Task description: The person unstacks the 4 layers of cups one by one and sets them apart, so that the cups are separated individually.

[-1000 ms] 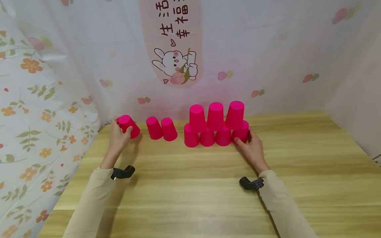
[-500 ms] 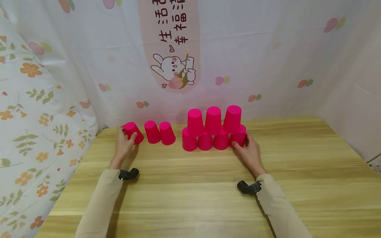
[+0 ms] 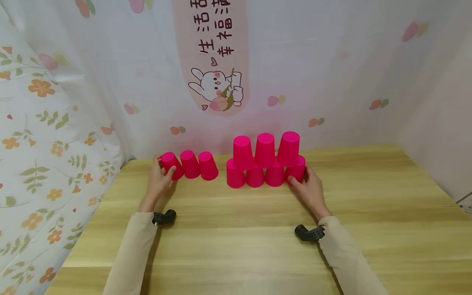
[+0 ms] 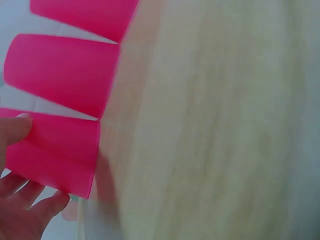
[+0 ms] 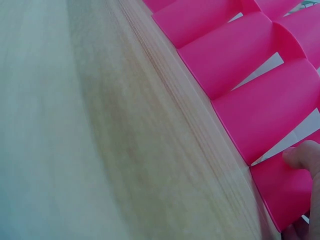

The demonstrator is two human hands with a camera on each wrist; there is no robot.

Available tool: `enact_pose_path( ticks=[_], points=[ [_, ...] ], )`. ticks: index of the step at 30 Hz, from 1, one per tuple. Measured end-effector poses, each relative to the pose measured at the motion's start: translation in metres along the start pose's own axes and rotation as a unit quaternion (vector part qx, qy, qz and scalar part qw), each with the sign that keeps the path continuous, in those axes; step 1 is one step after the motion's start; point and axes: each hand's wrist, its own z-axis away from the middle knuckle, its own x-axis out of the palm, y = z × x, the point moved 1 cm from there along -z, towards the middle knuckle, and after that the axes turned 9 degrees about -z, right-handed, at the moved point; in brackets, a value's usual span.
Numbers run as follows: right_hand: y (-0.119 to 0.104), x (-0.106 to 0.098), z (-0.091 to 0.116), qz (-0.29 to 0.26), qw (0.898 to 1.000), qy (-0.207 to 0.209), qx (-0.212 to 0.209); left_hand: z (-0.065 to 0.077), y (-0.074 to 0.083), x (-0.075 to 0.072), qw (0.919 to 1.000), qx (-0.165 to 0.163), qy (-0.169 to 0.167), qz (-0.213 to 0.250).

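Note:
In the head view my left hand [image 3: 159, 180] grips an upside-down pink cup [image 3: 171, 165] between thumb and fingers at the left end of a row of three. The middle cup [image 3: 190, 164] stands beside it, then the third cup [image 3: 208, 166]. Seen from the left wrist, the held cup [image 4: 55, 150] meets its neighbour [image 4: 62, 75] at the rim. My right hand [image 3: 311, 186] holds the rightmost bottom cup [image 3: 296, 169] of a two-tier stack, thumb in front and fingers behind. Three cups, such as the middle one [image 3: 265, 150], sit upside down on the stack's lower row.
A wooden table [image 3: 236, 246] bears all the cups. A gap separates the row of three from the stack. Behind hangs a white patterned curtain [image 3: 313, 73], with a flowered cloth [image 3: 55, 164] at the left. Each wrist carries a black mount [image 3: 309, 233].
My left hand has slid its cup to the right, up against the other two. The right hand keeps its hold on the stack's end cup. The head view has shifted a little.

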Motion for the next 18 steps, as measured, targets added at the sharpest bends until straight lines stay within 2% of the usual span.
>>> enact_pose_path(
  ticks=[5, 10, 13, 15, 18],
  points=[
    [-0.001, 0.002, -0.003, -0.001, 1.000, 0.003, -0.002, 0.000, -0.004, -0.002, 0.9997, 0.022, 0.009, -0.010],
    [0.000, 0.001, -0.003, -0.003, 1.000, 0.002, -0.006, 0.000, -0.005, 0.001, 0.9991, 0.037, 0.018, 0.012],
    [0.001, 0.000, 0.000, -0.001, 1.000, 0.003, -0.001, 0.002, -0.004, 0.002, 0.9996, 0.020, -0.006, 0.021],
    [0.002, 0.000, 0.001, 0.001, 1.000, 0.007, 0.003, 0.002, -0.001, -0.001, 0.9991, 0.007, -0.035, 0.023],
    [0.000, 0.002, 0.000, 0.001, 1.000, 0.006, 0.003, 0.003, 0.020, -0.020, 0.9961, -0.002, -0.082, 0.033]
  ],
)
